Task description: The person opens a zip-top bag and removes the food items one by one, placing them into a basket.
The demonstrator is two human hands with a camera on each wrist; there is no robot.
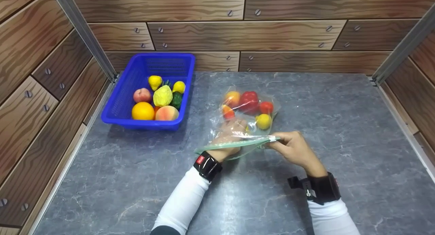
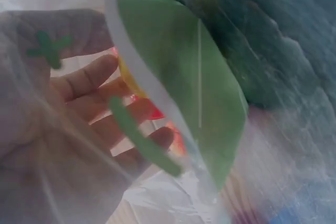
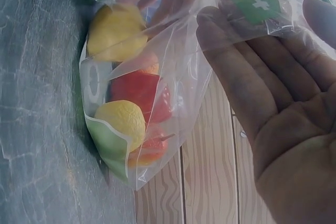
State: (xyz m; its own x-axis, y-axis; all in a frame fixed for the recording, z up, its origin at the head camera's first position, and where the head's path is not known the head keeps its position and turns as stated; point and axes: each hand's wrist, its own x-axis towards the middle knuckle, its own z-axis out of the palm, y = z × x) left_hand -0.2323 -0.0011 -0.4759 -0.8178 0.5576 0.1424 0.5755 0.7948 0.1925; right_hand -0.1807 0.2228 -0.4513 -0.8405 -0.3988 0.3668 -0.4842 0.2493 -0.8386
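A clear zip bag (image 1: 253, 138) with a green rim lies on the table, holding several fruits and vegetables. My left hand (image 1: 231, 131) reaches through its mouth, inside up to the wrist. In the left wrist view that hand (image 2: 84, 108) has loosely bent fingers and a bare palm. A yellow fruit (image 3: 116, 32) sits close to its fingertips; contact is hard to tell. My right hand (image 1: 292, 148) pinches the rim's right end beside the white slider (image 1: 272, 138). Farther in the bag are a red bell pepper (image 1: 249, 101), a tomato (image 1: 266, 107) and a lemon (image 1: 263, 121).
Back left stands a blue basket (image 1: 115, 121) containing an orange (image 1: 142, 111), peaches and several other fruits. Wood-patterned panels (image 1: 248, 36) enclose the grey marbled table (image 1: 357, 136) at the back and sides.
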